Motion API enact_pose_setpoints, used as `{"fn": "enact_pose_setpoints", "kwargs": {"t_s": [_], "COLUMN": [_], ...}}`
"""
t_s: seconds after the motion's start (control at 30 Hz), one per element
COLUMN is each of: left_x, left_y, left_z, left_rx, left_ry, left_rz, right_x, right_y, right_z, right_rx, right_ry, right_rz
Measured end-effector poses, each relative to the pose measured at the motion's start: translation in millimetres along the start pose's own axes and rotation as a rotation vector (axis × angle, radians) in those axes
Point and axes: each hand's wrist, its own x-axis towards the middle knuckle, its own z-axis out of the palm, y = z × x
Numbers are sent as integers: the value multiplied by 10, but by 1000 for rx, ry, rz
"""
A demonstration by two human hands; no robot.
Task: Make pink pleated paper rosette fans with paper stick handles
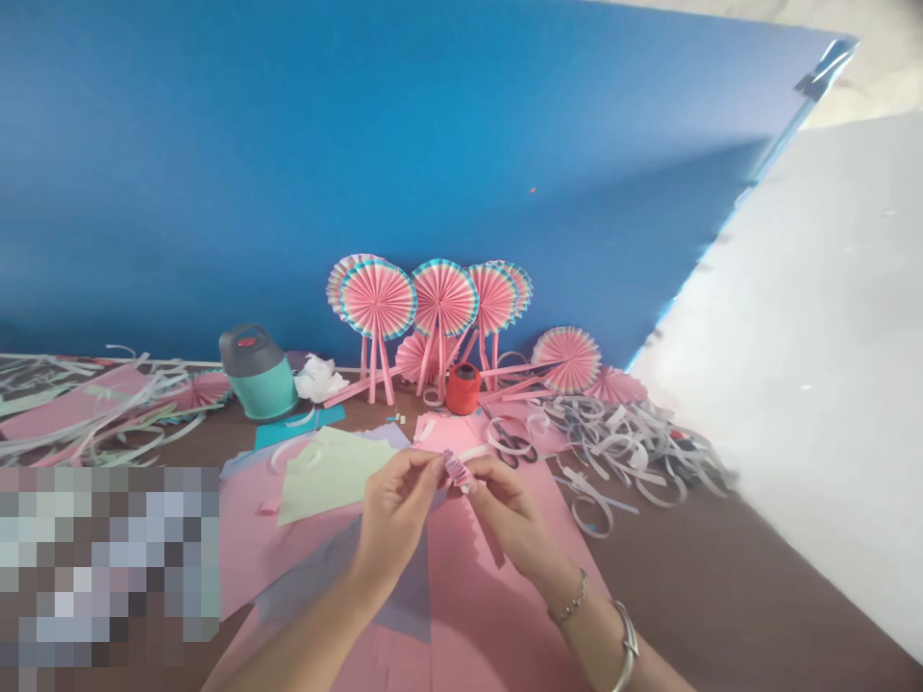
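Between my two hands is a small pleated paper strip (456, 470), pink and purple, folded in tight accordion creases. My left hand (402, 500) pinches its left end with thumb and forefinger. On the other side my right hand (509, 509) grips the lower right end, fingers curled; a bracelet and a bangle circle that wrist. Both hands are above large pink paper sheets (497, 615). Pale green paper (324, 476) lies to the left of my left hand. Just beyond my right hand, dark-handled scissors (515, 447) rest partly under curled white strips.
Finished pink pleated paper fans (379, 300) on stick handles lean against the blue wall (433, 125). A red round container (462, 389) and a teal jar with a grey lid (260, 375) stand at the back. Curly paper scraps (635, 447) pile up right; more strips lie left.
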Motion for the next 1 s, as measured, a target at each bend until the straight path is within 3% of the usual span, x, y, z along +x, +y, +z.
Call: {"fn": "enact_pose_setpoints", "kwargs": {"t_s": [0.43, 1.0], "left_x": [-5, -5], "left_y": [56, 67], "left_z": [29, 42], "left_rx": [-33, -59], "left_ry": [15, -3], "left_rz": [2, 8], "right_x": [-11, 3], "right_y": [-45, 33], "right_z": [34, 16], "right_rx": [-24, -19], "right_ry": [37, 29], "right_rz": [112, 62]}}
